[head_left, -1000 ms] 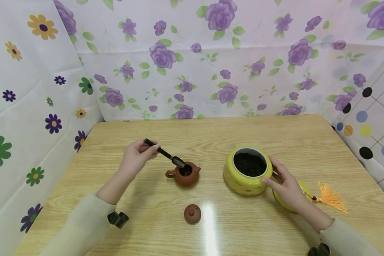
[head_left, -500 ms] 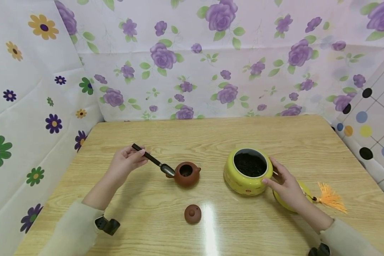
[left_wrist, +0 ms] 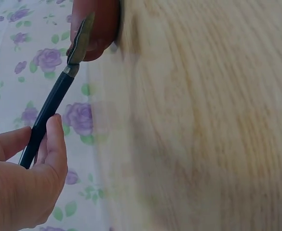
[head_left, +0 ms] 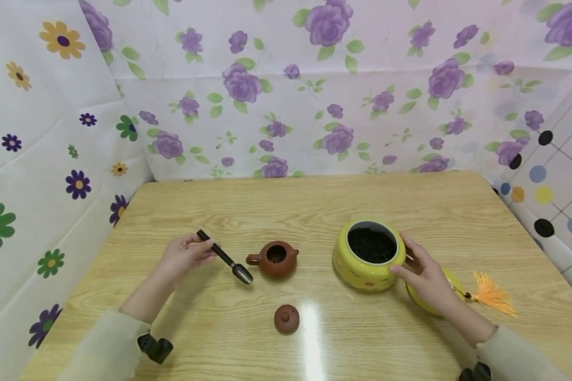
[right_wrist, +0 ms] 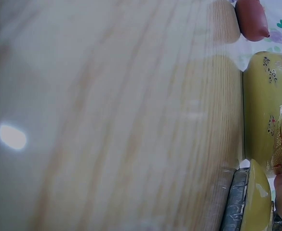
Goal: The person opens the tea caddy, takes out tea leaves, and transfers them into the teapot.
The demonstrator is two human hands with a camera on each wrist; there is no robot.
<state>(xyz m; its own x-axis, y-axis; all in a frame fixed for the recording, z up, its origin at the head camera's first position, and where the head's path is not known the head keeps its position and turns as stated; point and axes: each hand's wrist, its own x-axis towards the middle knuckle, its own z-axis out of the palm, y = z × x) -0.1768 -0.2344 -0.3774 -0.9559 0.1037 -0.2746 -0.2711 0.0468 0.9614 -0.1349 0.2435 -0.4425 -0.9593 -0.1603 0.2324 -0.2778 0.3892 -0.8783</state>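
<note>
My left hand pinches the black handle of a small tea scoop, whose metal bowl points down and right beside the teapot's handle. The brown clay teapot stands without its lid, with some dark matter inside. In the left wrist view, thumb and fingers grip the scoop near its handle end. My right hand holds the side of a yellow jar filled with dark tea leaves. The jar shows a painted dragon in the right wrist view, with fingertips at its wall.
The round teapot lid lies in front of the teapot. A yellow jar lid with an orange tassel lies partly under the right hand. Flowered cloth hangs behind the wooden table.
My left hand has drawn the scoop from over the teapot's mouth to the left and then down toward the near side. The right hand stays on the jar.
</note>
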